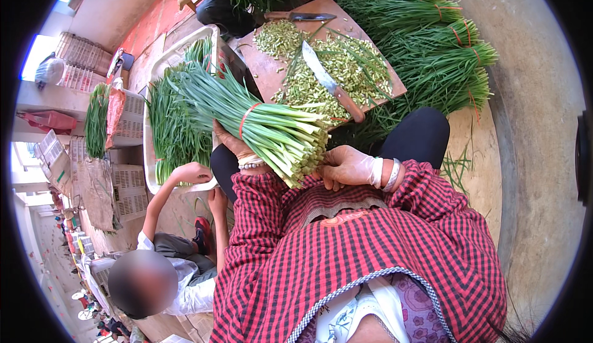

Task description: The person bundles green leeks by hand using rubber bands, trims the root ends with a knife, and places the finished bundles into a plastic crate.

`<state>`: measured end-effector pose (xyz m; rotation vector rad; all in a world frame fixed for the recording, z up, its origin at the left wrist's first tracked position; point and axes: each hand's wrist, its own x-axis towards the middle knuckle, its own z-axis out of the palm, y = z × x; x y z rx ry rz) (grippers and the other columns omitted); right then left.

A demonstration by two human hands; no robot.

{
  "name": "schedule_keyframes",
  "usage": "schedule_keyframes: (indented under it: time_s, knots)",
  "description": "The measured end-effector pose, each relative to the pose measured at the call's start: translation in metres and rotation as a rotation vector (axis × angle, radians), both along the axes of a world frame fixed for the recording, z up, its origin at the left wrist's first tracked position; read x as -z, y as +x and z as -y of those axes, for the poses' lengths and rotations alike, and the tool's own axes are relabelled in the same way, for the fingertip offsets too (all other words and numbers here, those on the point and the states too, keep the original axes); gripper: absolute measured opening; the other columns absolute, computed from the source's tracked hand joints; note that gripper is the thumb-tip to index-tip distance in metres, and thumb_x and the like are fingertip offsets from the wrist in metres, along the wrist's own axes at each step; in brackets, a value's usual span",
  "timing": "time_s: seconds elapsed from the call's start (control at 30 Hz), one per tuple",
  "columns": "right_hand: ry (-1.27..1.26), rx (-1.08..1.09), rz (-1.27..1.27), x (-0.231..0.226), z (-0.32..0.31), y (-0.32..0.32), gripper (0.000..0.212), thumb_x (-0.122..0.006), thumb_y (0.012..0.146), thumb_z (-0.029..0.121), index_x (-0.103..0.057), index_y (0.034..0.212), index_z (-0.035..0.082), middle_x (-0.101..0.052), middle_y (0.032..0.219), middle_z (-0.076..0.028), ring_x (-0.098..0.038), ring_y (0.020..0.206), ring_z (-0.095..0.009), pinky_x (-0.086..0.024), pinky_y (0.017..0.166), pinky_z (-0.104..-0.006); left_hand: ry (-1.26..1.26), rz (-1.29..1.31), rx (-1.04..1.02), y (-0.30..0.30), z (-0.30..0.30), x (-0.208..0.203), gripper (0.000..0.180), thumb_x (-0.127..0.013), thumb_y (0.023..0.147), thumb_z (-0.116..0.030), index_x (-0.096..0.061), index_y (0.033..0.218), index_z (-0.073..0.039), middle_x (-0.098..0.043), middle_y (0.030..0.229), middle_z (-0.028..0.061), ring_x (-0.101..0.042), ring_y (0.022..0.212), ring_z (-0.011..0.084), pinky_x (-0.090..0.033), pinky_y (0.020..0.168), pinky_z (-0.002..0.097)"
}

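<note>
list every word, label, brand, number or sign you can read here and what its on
No text is clear enough to read.
Checked smock: orange print near the waist, too small and blurred to make out.
White cloth at the smock's neck: small dark marks, cannot tell if they are letters.
Green bunch and its red band: no lettering visible.

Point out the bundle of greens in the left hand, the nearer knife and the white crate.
Bundle of greens (pixel 265 125), head view: middle of the stalks.
Nearer knife (pixel 322 73), head view: the blade.
White crate (pixel 163 64), head view: its far wall.
</note>
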<state>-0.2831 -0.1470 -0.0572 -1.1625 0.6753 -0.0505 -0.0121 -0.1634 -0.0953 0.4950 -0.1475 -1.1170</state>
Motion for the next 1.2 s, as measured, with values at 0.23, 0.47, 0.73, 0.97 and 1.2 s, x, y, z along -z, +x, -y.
schedule_keyframes:
  time_s: [0.23,0.47,0.73,0.97,1.2]
  knots:
    - [-0.176,-0.017,-0.085,-0.019,0.004,0.003,0.024,-0.055,0.096,0.021,-0.067,0.088,0.003,-0.062,0.064,-0.003,-0.059,0.058,-0.01,-0.05,0.058,-0.0262,0.053,-0.061,-0.068,0.0,0.013,-0.006,0.056,-0.051,0.091,-0.051,-0.059,0.126,-0.009,-0.067,0.118,0.0117,-0.065,0.103,0.0316,-0.051,0.095,0.0485]
    - [-0.566,0.374,-0.001,0.029,0.029,0.007,0.03,-0.063,0.094,0.034,-0.07,0.1,0.005,-0.069,0.08,-0.011,-0.067,0.077,-0.02,-0.052,0.072,-0.032,0.111,0.068,-0.139,0.01,0.037,-0.012,0.07,-0.039,0.089,-0.057,-0.053,0.134,-0.005,-0.061,0.128,0.0182,-0.059,0.115,0.0374,-0.044,0.104,0.053]
    - [-1.036,0.235,-0.714,0.08,0.108,-0.015,0.053,-0.065,0.086,0.039,-0.054,0.129,0.009,-0.062,0.111,-0.017,-0.063,0.104,-0.033,-0.05,0.089,-0.0446,0.056,-0.198,-0.164,0.029,0.082,0.059,0.067,-0.059,0.075,-0.042,-0.057,0.131,-0.005,-0.058,0.134,0.0175,-0.052,0.124,0.0386,-0.036,0.108,0.0583]
    - [-0.909,0.246,-0.662,0.082,0.127,-0.002,0.034,-0.054,0.088,0.034,-0.054,0.109,0.007,-0.072,0.088,-0.015,-0.071,0.078,-0.031,-0.054,0.072,-0.044,0.225,-0.265,-0.272,0.033,0.08,0.122,0.061,-0.065,0.069,-0.029,-0.06,0.127,-0.009,-0.058,0.135,0.0145,-0.05,0.125,0.0371,-0.034,0.107,0.0613]
    - [-0.534,0.317,-0.571,0.05,0.101,-0.009,0.04,-0.052,0.089,0.037,-0.056,0.112,0.004,-0.068,0.092,-0.023,-0.065,0.092,-0.043,-0.049,0.086,-0.0508,0.244,-0.201,-0.258,0.038,0.074,0.137,0.068,-0.067,0.066,-0.032,-0.058,0.13,-0.009,-0.056,0.137,0.0144,-0.048,0.127,0.0376,-0.032,0.107,0.0631]
